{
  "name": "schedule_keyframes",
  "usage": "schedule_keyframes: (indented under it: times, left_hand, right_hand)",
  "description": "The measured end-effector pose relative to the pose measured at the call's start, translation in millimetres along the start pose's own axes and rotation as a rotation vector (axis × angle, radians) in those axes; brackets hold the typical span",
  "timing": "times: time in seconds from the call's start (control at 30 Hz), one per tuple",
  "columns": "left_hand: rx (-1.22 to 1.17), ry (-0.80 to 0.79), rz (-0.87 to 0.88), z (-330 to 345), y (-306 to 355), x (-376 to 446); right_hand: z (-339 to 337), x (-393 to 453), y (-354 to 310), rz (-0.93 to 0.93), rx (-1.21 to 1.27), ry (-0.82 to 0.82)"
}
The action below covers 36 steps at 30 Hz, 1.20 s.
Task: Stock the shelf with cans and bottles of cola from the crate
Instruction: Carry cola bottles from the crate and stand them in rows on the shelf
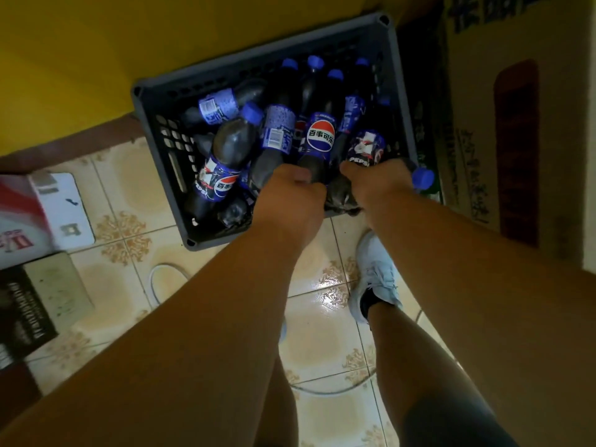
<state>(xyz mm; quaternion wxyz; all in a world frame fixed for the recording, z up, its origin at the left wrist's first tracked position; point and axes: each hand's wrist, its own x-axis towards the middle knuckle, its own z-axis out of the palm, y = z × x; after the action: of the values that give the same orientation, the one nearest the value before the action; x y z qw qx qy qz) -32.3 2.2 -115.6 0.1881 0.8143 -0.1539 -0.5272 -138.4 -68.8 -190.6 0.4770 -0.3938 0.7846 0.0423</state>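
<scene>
Bottle labels (320, 134) in the crate (395, 75) carry the Pepsi globe with the characters 百事可乐. Two further bottles (215, 182) read "PEPSI". Print on the cardboard boxes (483, 156) at right is not legible.

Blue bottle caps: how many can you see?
7: four along the crate's far side, one further right, one centre-left, one by the right hand. More may be hidden.

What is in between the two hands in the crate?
In the head view, dark bottle bottoms sit between the left hand and right hand.
</scene>
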Motion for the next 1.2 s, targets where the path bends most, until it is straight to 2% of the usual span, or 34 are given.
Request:
schedule_keyframes:
  times: [0.07,0.1,0.2,0.3,0.4,0.47,0.57,0.7,0.77,0.93,1.03,1.1,1.2]
  left_hand:
    - [-0.041,-0.005,-0.017,-9.9,4.9,-1.2]
    - [-0.095,0.001,-0.035,-15.2,6.2,1.3]
    - [-0.351,0.064,-0.146,-33.6,12.7,7.4]
    - [-0.504,0.073,-0.261,-52.8,10.4,15.8]
    - [-0.539,-0.003,-0.224,-71.9,2.7,12.6]
    - [-0.520,0.025,-0.209,-83.0,-11.5,14.1]
    - [-0.572,0.113,-0.197,-96.8,-40.9,17.3]
    - [-0.596,0.175,-0.211,-114.5,-77.9,20.4]
    - [-0.563,0.188,-0.217,-125.8,-96.4,22.9]
    - [-0.587,0.188,-0.212,-146.6,-125.5,24.0]
    - [-0.613,0.144,-0.222,-158.1,-136.6,18.2]
    - [-0.622,0.112,-0.230,-166.0,-142.4,10.9]
    - [-0.646,0.082,-0.235,-179.0,-139.4,-7.9]
  right_hand:
    - [-9.8,-21.5,-4.1,0.098,0.386,-0.089]
    - [-12.6,-33.6,-4.3,0.092,0.487,-0.123]
    - [-9.5,-72.8,-3.7,-0.037,0.576,-0.201]
    - [11.2,-99.7,-4.4,-0.206,0.527,-0.309]
    - [33.6,-112.3,-4.9,-0.356,0.335,-0.414]
    - [45.7,-115.8,-3.9,-0.418,0.247,-0.464]
    - [69.0,-120.8,-5.3,-0.359,0.246,-0.492]
    - [111.2,-106.2,-9.9,-0.170,0.220,-0.415]
    - [133.8,-99.7,-21.2,-0.199,0.072,-0.363]
    - [185.2,-91.9,-43.0,0.038,0.296,-0.482]
    - [234.8,-35.9,-34.3,0.086,0.389,-0.460]
    - [242.8,-20.2,-27.7,0.040,0.442,-0.448]
    - [224.2,-55.1,-31.5,0.014,0.501,-0.428]
